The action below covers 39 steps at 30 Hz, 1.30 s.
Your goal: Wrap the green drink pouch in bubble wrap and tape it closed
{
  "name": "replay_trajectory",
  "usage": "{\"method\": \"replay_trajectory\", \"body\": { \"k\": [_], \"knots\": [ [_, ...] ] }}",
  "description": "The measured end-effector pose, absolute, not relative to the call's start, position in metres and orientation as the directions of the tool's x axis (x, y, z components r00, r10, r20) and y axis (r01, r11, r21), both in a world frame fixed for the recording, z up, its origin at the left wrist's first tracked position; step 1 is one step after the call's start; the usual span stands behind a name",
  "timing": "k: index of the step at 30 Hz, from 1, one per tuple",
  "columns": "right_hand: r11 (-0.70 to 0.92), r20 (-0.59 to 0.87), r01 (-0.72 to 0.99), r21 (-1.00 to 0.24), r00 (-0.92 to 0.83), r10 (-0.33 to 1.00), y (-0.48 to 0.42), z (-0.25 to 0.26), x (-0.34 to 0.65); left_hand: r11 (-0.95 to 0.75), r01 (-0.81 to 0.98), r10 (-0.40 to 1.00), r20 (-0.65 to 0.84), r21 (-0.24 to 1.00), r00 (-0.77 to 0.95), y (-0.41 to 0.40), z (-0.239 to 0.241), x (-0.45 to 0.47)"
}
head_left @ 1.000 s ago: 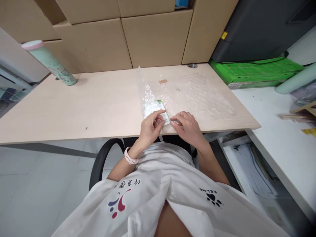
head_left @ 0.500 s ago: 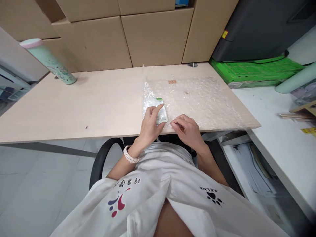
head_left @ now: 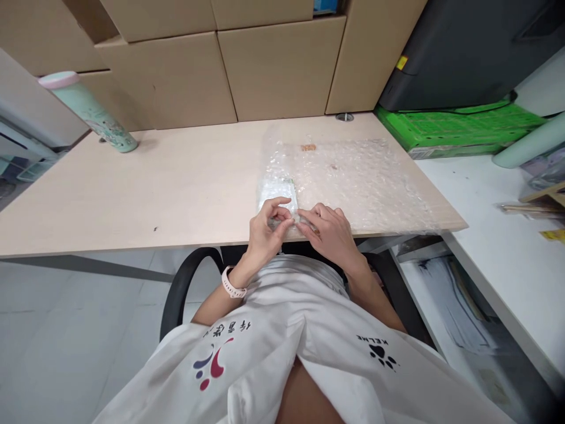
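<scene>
A clear sheet of bubble wrap (head_left: 357, 176) lies spread on the pale wooden desk (head_left: 176, 188). Its left edge is folded over a small white packet with a green corner (head_left: 279, 191), near the desk's front edge. My left hand (head_left: 267, 227) pinches the near end of that wrapped packet with curled fingers. My right hand (head_left: 329, 232) is beside it, fingers bent and pressed on the bubble wrap at the packet's right side. A pale watch sits on my left wrist.
A mint-green bottle with a pink cap (head_left: 88, 112) stands at the desk's far left. Cardboard boxes (head_left: 273, 65) line the back. A green crate (head_left: 454, 126) under a dark machine sits at the right, beside a white table (head_left: 498, 235). A chair arm (head_left: 185, 282) is below the desk.
The bubble wrap's left flap has been folded over the packet, which now shows only through the plastic. Both hands have come together at the packet's near end.
</scene>
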State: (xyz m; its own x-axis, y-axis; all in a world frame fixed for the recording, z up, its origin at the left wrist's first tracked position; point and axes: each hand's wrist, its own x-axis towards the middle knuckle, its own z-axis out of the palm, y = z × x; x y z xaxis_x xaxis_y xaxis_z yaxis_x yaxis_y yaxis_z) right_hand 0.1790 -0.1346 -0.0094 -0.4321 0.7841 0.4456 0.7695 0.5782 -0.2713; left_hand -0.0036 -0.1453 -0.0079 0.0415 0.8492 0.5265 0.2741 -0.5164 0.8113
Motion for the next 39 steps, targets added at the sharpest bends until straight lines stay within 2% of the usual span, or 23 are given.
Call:
{"method": "replay_trajectory", "body": {
  "k": [2,4,6,8,10,13,16,18,20,22,23,25,27,29,32,35,39],
  "knots": [
    [0.569,0.44,0.767,-0.295,-0.419,0.794,-0.133,-0.011,0.179,-0.574,0.212,0.818,0.567,0.791,0.101,-0.147,-0.008,-0.001],
    [0.549,0.426,0.761,-0.345,-0.394,0.814,-0.132,-0.012,0.18,-0.607,0.241,0.795,0.569,0.758,0.211,-0.146,-0.01,0.002],
    [0.516,0.406,0.732,-0.445,-0.349,0.845,-0.132,-0.012,0.182,-0.606,0.318,0.795,0.541,0.729,0.274,-0.143,-0.013,0.005],
    [0.484,0.391,0.662,-0.572,-0.299,0.87,-0.133,-0.01,0.185,-0.593,0.389,0.805,0.526,0.705,0.274,-0.139,-0.016,0.006],
    [0.496,0.395,0.578,-0.648,-0.301,0.868,-0.134,-0.008,0.188,-0.61,0.438,0.792,0.535,0.661,0.295,-0.136,-0.016,0.007],
    [0.595,0.446,0.568,-0.569,-0.394,0.804,-0.137,-0.006,0.189,-0.681,0.461,0.731,0.573,0.57,0.371,-0.136,-0.011,0.006],
    [0.628,0.465,0.631,-0.455,-0.434,0.772,-0.139,-0.006,0.186,-0.715,0.404,0.699,0.592,0.57,0.401,-0.143,-0.006,0.003],
    [0.62,0.469,0.643,-0.45,-0.42,0.777,-0.14,-0.006,0.184,-0.681,0.413,0.727,0.629,0.605,0.278,-0.15,-0.006,-0.003],
    [0.616,0.477,0.648,-0.448,-0.409,0.778,-0.143,-0.006,0.182,-0.568,0.463,0.765,0.644,0.681,-0.009,-0.156,-0.009,-0.013],
    [0.612,0.49,0.666,-0.427,-0.398,0.775,-0.146,-0.007,0.179,-0.42,0.412,0.802,0.543,0.808,-0.248,-0.157,-0.013,-0.028],
    [0.608,0.496,0.678,-0.413,-0.392,0.775,-0.148,-0.007,0.178,-0.361,0.332,0.851,0.454,0.871,-0.265,-0.156,-0.014,-0.036],
    [0.592,0.504,0.705,-0.39,-0.375,0.778,-0.151,-0.007,0.174,-0.251,0.145,0.946,0.275,0.957,-0.175,-0.154,-0.014,-0.05],
    [0.576,0.503,0.72,-0.387,-0.359,0.786,-0.153,-0.007,0.17,-0.184,0.004,0.98,0.184,0.983,-0.074,-0.153,-0.009,-0.057],
    [0.587,0.492,0.697,-0.412,-0.372,0.787,-0.152,-0.007,0.165,-0.208,-0.074,0.978,0.207,0.975,-0.022,-0.154,-0.002,-0.054],
    [0.664,0.47,0.588,-0.462,-0.472,0.746,-0.147,-0.009,0.158,-0.31,-0.123,0.942,0.322,0.943,0.095,-0.158,0.009,-0.034],
    [0.716,0.481,0.511,-0.475,-0.53,0.698,-0.144,-0.014,0.155,-0.396,-0.082,0.886,0.404,0.914,0.228,-0.162,0.017,-0.008],
    [0.717,0.483,0.45,-0.533,-0.535,0.694,-0.143,-0.018,0.164,-0.606,0.207,0.775,0.511,0.768,0.372,-0.165,0.022,0.006]
  ]
}}
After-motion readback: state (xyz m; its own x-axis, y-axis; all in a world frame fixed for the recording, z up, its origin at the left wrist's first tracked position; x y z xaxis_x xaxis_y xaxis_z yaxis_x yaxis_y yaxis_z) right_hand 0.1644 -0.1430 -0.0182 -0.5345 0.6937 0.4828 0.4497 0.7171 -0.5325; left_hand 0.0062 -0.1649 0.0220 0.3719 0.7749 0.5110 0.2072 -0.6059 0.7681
